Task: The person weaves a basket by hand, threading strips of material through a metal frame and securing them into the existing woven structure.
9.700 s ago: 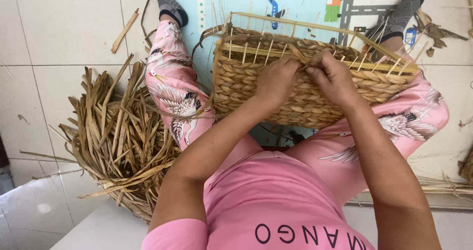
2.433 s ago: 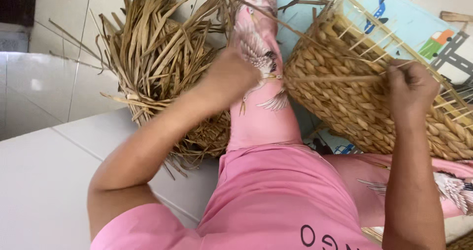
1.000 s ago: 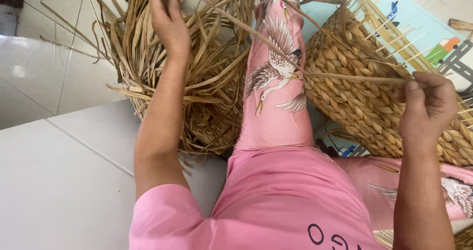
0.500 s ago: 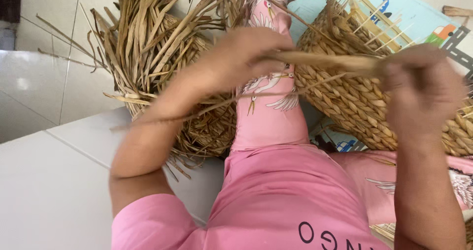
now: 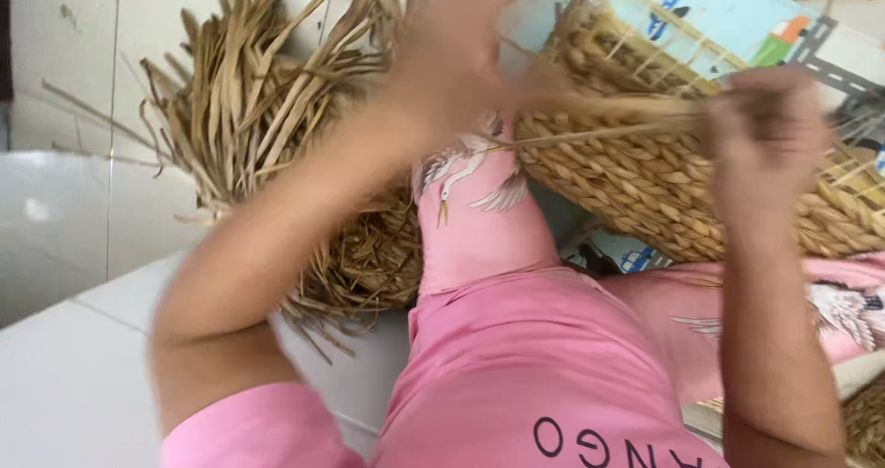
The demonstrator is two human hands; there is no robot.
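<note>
A half-woven straw basket [image 5: 645, 177] lies between my legs, with thin wire uprights along its rim. A long dried straw strand [image 5: 608, 118] stretches across the basket from one hand to the other. My left hand [image 5: 461, 53] is blurred with motion; it grips the strand's left end above my pink trouser leg. My right hand [image 5: 765, 141] is closed on the strand's right end, over the basket's rim. A bundle of dried straw leaves [image 5: 267, 154] stands on the floor to the left of my leg.
A colourful play mat [image 5: 737, 16] lies under the basket at the top right. Pale floor tiles [image 5: 83, 247] spread to the left. My pink trousers with a bird print [image 5: 479, 219] fill the middle.
My left hand left the straw bundle with a strand and swung right towards the basket. My right hand now holds the strand's other end, pulled taut between the hands.
</note>
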